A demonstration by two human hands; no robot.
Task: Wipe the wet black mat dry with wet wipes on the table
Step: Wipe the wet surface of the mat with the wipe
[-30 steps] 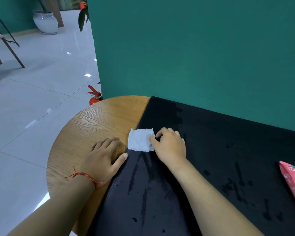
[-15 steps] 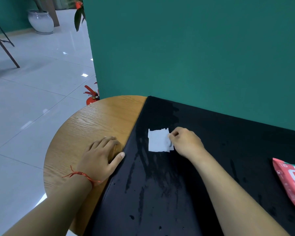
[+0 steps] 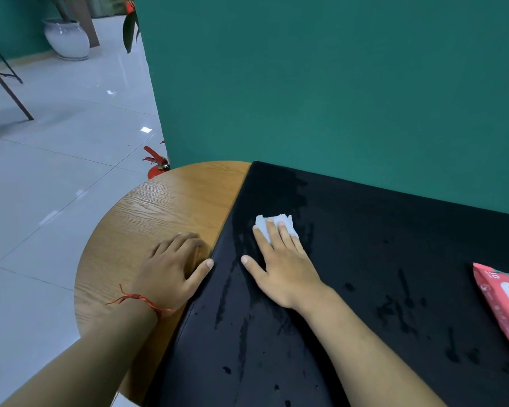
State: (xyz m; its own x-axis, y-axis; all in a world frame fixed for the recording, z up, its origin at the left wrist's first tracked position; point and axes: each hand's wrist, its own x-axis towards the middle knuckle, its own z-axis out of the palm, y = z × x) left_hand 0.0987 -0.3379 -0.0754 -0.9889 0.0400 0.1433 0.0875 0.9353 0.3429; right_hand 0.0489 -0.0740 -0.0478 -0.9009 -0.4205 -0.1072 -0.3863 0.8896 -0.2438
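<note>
A black mat [image 3: 365, 259] with wet streaks and drops covers the right part of a round wooden table [image 3: 165, 207]. A white wipe [image 3: 276, 223] lies on the mat near its left edge. My right hand [image 3: 279, 259] lies flat with straight fingers pressing on the wipe, covering its near half. My left hand [image 3: 171, 265] rests palm down on the bare wood, its thumb touching the mat's left edge. A red string is tied round my left wrist.
A red pack of wet wipes [image 3: 503, 301] lies on the mat at the right edge of view. A green wall [image 3: 335, 98] rises right behind the table. A red fire extinguisher [image 3: 156, 165] stands on the tiled floor beyond the table's far left rim.
My right hand shifted from pinching the wipe's right edge to lying flat on top of it, and the wipe moved right across the mat. My left hand stayed where it was.
</note>
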